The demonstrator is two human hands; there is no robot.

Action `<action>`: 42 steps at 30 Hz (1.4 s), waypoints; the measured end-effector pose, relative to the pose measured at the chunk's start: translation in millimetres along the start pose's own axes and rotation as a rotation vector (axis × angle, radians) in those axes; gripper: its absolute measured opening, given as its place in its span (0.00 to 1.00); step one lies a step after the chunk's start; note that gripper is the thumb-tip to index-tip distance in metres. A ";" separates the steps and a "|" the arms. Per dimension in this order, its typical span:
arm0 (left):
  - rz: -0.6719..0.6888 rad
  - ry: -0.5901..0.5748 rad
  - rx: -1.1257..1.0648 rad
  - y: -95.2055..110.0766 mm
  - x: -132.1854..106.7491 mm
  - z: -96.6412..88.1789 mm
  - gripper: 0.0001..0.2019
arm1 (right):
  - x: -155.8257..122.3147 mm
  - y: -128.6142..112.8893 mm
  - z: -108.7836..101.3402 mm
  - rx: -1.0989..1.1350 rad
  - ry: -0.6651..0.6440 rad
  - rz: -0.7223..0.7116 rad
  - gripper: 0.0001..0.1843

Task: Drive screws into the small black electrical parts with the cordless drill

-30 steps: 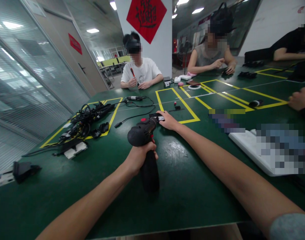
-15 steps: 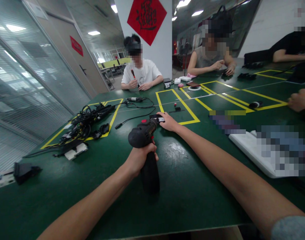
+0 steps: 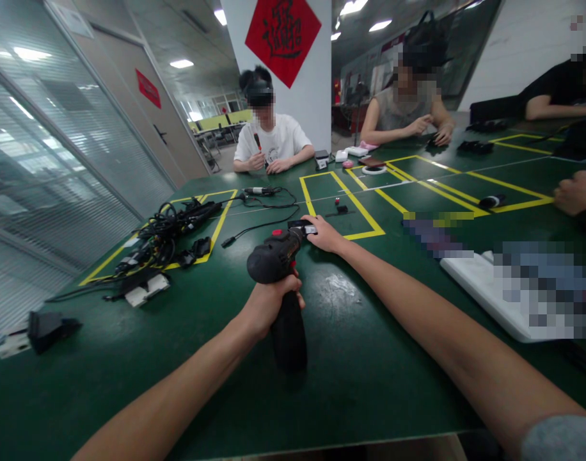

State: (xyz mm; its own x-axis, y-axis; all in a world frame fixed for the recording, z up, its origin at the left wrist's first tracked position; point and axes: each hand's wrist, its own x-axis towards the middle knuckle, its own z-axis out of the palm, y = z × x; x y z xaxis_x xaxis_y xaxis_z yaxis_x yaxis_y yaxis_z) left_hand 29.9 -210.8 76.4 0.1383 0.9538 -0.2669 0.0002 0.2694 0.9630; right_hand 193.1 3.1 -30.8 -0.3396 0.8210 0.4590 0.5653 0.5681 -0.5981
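Note:
My left hand is wrapped round the grip of a black electric screwdriver with a red button on top. Its nose points away from me at a small black part lying on the green table. My right hand reaches forward, its fingers pressed on that small part right at the tool's tip. A tiny red-capped piece and a small black bit lie just beyond, inside a yellow taped box.
A tangle of black cables and adapters lies at the left, a black and white block near the left edge. A white tray sits at the right. Other people work along the far side; another person's hand rests at the right edge.

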 end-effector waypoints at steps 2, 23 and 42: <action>0.009 -0.003 -0.007 0.4 -0.5 0.4 0.09 | 0.3 0.4 -0.1 0.001 0.001 0.007 0.31; 0.016 -0.001 -0.017 0.1 -0.2 -0.1 0.10 | 2.1 3.3 3.0 0.030 0.008 0.047 0.26; 0.003 -0.009 -0.027 0.0 0.6 -0.2 0.10 | 0.6 -0.2 1.2 0.039 0.016 0.042 0.26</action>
State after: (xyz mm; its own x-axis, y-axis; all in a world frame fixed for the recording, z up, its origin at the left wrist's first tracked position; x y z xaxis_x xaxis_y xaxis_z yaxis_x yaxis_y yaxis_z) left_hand 29.8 -210.2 76.2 0.1475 0.9533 -0.2634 -0.0271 0.2701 0.9624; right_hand 191.9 3.6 -31.2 -0.3040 0.8432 0.4433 0.5490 0.5354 -0.6418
